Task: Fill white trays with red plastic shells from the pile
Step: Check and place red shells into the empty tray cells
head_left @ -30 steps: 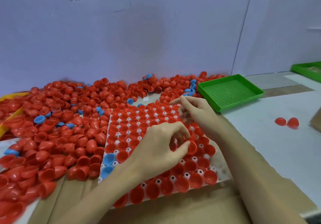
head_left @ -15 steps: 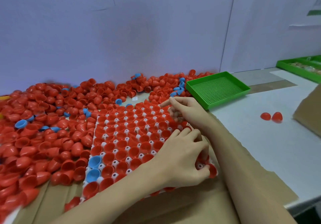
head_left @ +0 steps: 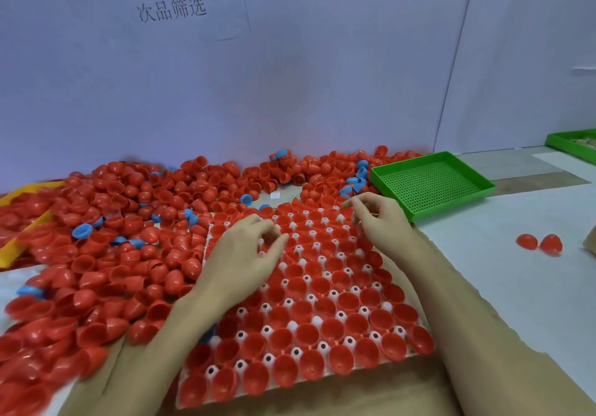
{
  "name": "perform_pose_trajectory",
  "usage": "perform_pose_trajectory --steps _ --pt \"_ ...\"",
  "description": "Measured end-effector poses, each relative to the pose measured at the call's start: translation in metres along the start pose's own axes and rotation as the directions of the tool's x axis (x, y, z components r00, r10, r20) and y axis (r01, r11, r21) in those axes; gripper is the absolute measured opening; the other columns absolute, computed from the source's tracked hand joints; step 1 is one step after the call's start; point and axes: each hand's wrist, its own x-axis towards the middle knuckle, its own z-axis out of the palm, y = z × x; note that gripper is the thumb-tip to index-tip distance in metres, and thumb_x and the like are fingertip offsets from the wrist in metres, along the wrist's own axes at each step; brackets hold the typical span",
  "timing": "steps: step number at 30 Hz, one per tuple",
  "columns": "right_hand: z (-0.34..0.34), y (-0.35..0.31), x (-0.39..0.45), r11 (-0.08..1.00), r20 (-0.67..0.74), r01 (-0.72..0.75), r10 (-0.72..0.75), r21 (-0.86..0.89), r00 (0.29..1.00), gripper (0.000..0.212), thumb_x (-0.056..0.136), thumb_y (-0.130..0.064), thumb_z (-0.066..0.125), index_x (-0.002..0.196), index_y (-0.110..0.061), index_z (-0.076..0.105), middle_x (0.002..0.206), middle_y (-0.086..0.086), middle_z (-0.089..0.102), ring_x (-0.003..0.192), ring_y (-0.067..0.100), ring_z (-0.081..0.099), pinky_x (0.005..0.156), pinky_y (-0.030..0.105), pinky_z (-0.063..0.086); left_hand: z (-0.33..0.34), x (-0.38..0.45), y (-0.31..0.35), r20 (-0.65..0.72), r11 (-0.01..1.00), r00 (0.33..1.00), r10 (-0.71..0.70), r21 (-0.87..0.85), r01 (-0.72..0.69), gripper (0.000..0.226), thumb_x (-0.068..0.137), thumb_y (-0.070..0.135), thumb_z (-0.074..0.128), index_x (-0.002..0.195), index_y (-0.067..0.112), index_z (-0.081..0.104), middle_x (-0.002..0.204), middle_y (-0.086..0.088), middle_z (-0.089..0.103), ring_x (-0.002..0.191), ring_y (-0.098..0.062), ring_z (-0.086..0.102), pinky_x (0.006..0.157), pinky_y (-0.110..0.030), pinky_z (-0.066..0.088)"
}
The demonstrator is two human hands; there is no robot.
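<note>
White tray (head_left: 416, 356) before me, nearly every cup seated with a red shell (head_left: 350, 301). My left hand (head_left: 240, 256) hovers over its 10 o'clock part, fingers loosely curled, apparently empty. My right hand (head_left: 379, 219) at 1 o'clock, fingertips drawn together; whether they pinch anything, cannot tell. Pile (head_left: 106, 241) lies at 9 to 12 o'clock. Judgement: checking, topping up. Next: find any bare cup, fetch one shell.

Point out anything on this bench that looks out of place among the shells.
Blue shells are scattered through the red pile, odd for a red-only job. Two red shells lie apart on the white table, right of the white tray. One blue piece shows beside the left forearm at the tray's left edge.
</note>
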Motion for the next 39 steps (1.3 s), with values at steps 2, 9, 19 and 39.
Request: perform_pose_trajectory --steps 2,9,19,39 --pt "-0.001 0.003 0.002 0.977 -0.087 -0.028 0.010 -0.210 0.996 0.020 0.105 -0.022 0.058 0.108 -0.012 0.075 0.089 -0.002 0.069 0.083 0.014 0.061 0.082 0.034 0.050 -0.017 0.002 -0.037 -0.087 0.970 0.985 -0.149 0.182 0.163 0.020 0.101 0.035 0.064 0.085 0.024 0.063 0.083 0.011 0.055 0.076 -0.006 0.053 0.063 -0.022 0.036" --pt "-0.002 0.017 0.006 0.903 -0.073 -0.196 0.182 -0.381 0.981 0.020 0.101 -0.031 0.062 0.114 -0.017 0.068 0.101 0.002 0.069 0.091 0.020 0.060 0.075 0.033 0.044 -0.043 -0.007 -0.092 -0.057 0.885 0.919 -0.390 0.253 0.391 0.030 0.100 0.049 0.063 0.080 0.028 0.059 0.071 0.007 0.065 0.069 -0.013 0.063 0.061 -0.033 0.050" --pt "-0.006 -0.023 -0.018 0.914 0.455 0.353 -0.233 -0.198 0.859 0.017 0.099 -0.027 0.071 0.103 -0.040 0.081 0.118 -0.026 0.072 0.115 -0.006 0.065 0.101 0.018 0.047 -0.042 -0.012 -0.084 -0.116 0.842 0.938 -0.326 0.415 0.344 0.037 0.102 0.050 0.058 0.078 0.024 0.069 0.070 0.010 0.059 0.062 -0.007 0.057 0.049 -0.021 0.033" --pt "0.007 -0.034 -0.028 0.894 0.429 0.384 -0.262 -0.229 0.865 0.027 0.103 -0.044 0.058 0.121 -0.038 0.077 0.134 -0.032 0.064 0.125 -0.023 0.049 0.103 0.000 0.035 -0.032 -0.022 -0.034 0.143 0.927 0.917 0.371 0.001 -0.375 0.028 0.097 0.047 0.069 0.097 0.025 0.086 0.098 0.018 0.074 0.097 -0.005 0.060 0.091 -0.026 0.049"
